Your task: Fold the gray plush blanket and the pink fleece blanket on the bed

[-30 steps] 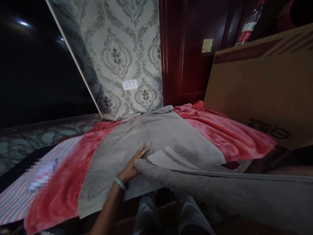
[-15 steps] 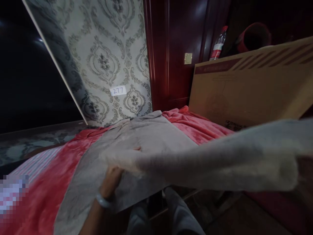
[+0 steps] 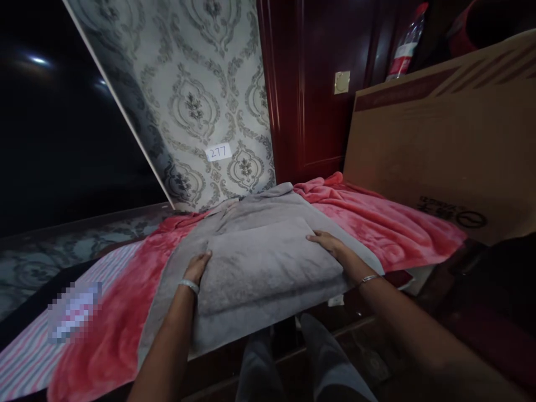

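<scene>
Cloth (image 3: 268, 268): gray, folded flat, a bit fuzzy. It lies on the gray sheet (image 3: 167, 296), close to the sheet's near edge, with a strip of sheet showing in front. I cannot tell if the two are one piece.
Between: it sits right between the left hand (image 3: 197, 268) and the right hand (image 3: 330, 244), with one hand at each short end.
Long way: it runs from side to side, from hand to hand, with the right end tipped a little away.
Left hand: touches the left end, fingertips on top. I cannot tell if it pinches.
Right hand: lies over the far right corner, fingers bent on top. I cannot tell how tight it is.
Closer hand: neither, since both touch it.
Gray sheet: spread on top of the red blanket (image 3: 113, 329), which shows past its left and right edges.
Far left: a striped cover (image 3: 25, 352) pokes out past the red blanket, and a big black screen (image 3: 62, 123) stands behind.
Back: a wall with curly shapes (image 3: 196, 106) holds a card (image 3: 218, 151) that says 277.
Right: a dark red door-like panel (image 3: 318, 123), then a big cardboard box (image 3: 439, 145) and a bottle (image 3: 405, 53) with a red cap.
Below: two legs (image 3: 262, 368) stand by the near edge.
</scene>
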Demonstrator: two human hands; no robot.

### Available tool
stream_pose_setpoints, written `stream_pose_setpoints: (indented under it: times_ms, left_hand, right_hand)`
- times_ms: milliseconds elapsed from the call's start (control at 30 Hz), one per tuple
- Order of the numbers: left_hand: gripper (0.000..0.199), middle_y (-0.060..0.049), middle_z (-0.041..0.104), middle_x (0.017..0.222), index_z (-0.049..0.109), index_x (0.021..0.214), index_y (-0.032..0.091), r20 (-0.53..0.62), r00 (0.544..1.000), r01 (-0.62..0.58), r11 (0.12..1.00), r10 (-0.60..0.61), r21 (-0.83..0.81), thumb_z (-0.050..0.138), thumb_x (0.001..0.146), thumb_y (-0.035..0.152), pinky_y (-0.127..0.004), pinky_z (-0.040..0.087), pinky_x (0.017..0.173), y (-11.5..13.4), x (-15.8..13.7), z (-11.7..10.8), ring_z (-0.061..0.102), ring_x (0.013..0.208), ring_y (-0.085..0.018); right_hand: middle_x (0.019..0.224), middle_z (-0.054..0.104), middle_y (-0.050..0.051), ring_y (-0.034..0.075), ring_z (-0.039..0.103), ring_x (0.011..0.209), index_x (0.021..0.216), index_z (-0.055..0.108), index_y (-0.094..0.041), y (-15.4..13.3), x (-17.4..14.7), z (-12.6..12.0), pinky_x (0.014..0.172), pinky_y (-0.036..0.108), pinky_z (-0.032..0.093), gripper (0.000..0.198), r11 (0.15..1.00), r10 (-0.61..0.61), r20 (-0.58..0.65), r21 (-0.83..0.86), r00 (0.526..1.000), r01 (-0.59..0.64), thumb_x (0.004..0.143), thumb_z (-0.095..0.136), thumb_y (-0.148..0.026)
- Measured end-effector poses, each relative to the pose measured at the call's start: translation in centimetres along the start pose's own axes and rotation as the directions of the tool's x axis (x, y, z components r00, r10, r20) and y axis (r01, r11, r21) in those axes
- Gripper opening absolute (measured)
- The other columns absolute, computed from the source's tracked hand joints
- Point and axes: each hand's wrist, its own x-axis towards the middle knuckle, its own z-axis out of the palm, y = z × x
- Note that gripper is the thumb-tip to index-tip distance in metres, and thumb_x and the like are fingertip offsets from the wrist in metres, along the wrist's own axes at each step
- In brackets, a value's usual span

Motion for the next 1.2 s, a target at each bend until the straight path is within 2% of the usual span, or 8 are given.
stream_pose_setpoints:
  times_ms: [267, 500, 733, 867, 933, 1000, 1100, 1200]
  left_hand:
    - [0.032, -0.011, 0.075, 0.08, 0.07, 0.083, 0.014, 0.08, 0.963, 0.265, 0.955, -0.257, -0.132, 0.078, 0.068, 0.042, -0.034, 0.058, 0.068, -1.4, -0.3, -0.2, 0.072, 0.073, -0.024]
    - [0.075, -0.012, 0.057, 0.144, 0.054, 0.137, 0.022, 0.129, 0.984, 0.139, 0.981, -0.122, -0.138, 0.081, 0.07, 0.042, -0.033, 0.052, 0.101, -3.3, -5.9, -1.7, 0.059, 0.126, -0.026]
    - [0.069, -0.012, 0.052, 0.148, 0.048, 0.142, 0.018, -0.033, 0.999, -0.006, 1.0, 0.007, 0.031, 0.071, 0.079, 0.035, -0.04, 0.039, 0.115, -5.7, -7.7, -0.8, 0.045, 0.139, -0.027]
    - [0.072, -0.01, 0.064, 0.13, 0.051, 0.14, 0.022, -0.007, 0.998, 0.056, 0.996, -0.056, -0.075, 0.075, 0.074, 0.037, -0.031, 0.057, 0.081, -5.5, -8.0, -1.0, 0.065, 0.105, -0.023]
    - [0.077, -0.008, 0.069, 0.113, 0.05, 0.141, 0.024, 0.057, 0.986, 0.162, 0.971, -0.154, -0.174, 0.078, 0.071, 0.039, -0.025, 0.052, 0.053, -5.0, -8.6, -1.6, 0.065, 0.074, -0.017]
    - [0.075, -0.006, 0.068, 0.102, 0.054, 0.138, 0.024, 0.086, 0.973, 0.227, 0.941, -0.212, -0.251, 0.08, 0.069, 0.037, -0.023, 0.047, 0.044, -4.4, -9.6, -2.4, 0.059, 0.064, -0.014]
    - [0.071, -0.004, 0.065, 0.099, 0.058, 0.13, 0.021, 0.1, 0.972, 0.233, 0.921, -0.212, -0.312, 0.082, 0.065, 0.032, -0.029, 0.057, 0.055, -3.9, -11.1, -3.2, 0.061, 0.072, -0.015]
    - [0.068, -0.002, 0.062, 0.095, 0.058, 0.122, 0.019, 0.067, 0.985, 0.17, 0.943, -0.158, -0.286, 0.085, 0.062, 0.035, -0.028, 0.058, 0.058, -4.1, -12.3, -3.0, 0.062, 0.072, -0.014]
  right_hand:
    - [0.107, 0.076, 0.011, 0.025, 0.072, 0.095, 0.123, 0.066, -0.014, 1.7, 1.4, -1.6, 0.096, 0.042, 0.055, 0.04, 0.998, -0.052, 0.025, -0.041, 0.998, 0.053, 0.084, 0.064, -0.023]
    - [0.115, 0.073, 0.013, 0.028, 0.07, 0.104, 0.119, 0.067, -0.015, 1.6, 0.5, -1.6, 0.095, 0.043, 0.056, 0.034, 0.992, -0.036, -0.009, -0.119, 0.999, 0.035, 0.088, 0.06, -0.024]
    - [0.111, 0.075, 0.01, 0.027, 0.071, 0.099, 0.12, 0.067, -0.014, 1.4, 0.4, -1.3, 0.092, 0.041, 0.057, 0.036, 0.977, -0.083, -0.006, -0.199, 0.997, 0.08, 0.085, 0.063, -0.022]
    - [0.105, 0.076, 0.008, 0.026, 0.071, 0.098, 0.122, 0.067, -0.016, 1.7, 0.6, -1.3, 0.093, 0.041, 0.057, 0.038, 0.971, -0.1, -0.043, -0.223, 0.994, 0.088, 0.085, 0.061, -0.023]
    - [0.107, 0.076, 0.009, 0.026, 0.071, 0.098, 0.125, 0.066, -0.016, 2.0, 0.4, -1.7, 0.092, 0.04, 0.057, 0.039, 0.974, -0.091, -0.026, -0.209, 0.996, 0.083, 0.088, 0.057, -0.025]
    - [0.113, 0.074, 0.011, 0.026, 0.071, 0.101, 0.13, 0.062, -0.015, 2.3, -0.1, -2.3, 0.095, 0.041, 0.056, 0.044, 0.958, -0.107, -0.034, -0.269, 0.994, 0.094, 0.089, 0.054, -0.027]
    - [0.127, 0.067, 0.017, 0.032, 0.066, 0.112, 0.141, 0.053, -0.012, 2.5, -1.0, -2.9, 0.101, 0.049, 0.051, 0.058, 0.825, -0.272, -0.107, -0.538, 0.956, 0.175, 0.087, 0.057, -0.034]
    - [0.146, 0.053, 0.017, 0.035, 0.049, 0.134, 0.148, 0.045, -0.017, 2.3, -1.5, -2.4, 0.112, 0.056, 0.038, 0.066, 0.527, -0.566, 0.045, -0.748, 0.823, 0.403, 0.088, 0.057, -0.041]
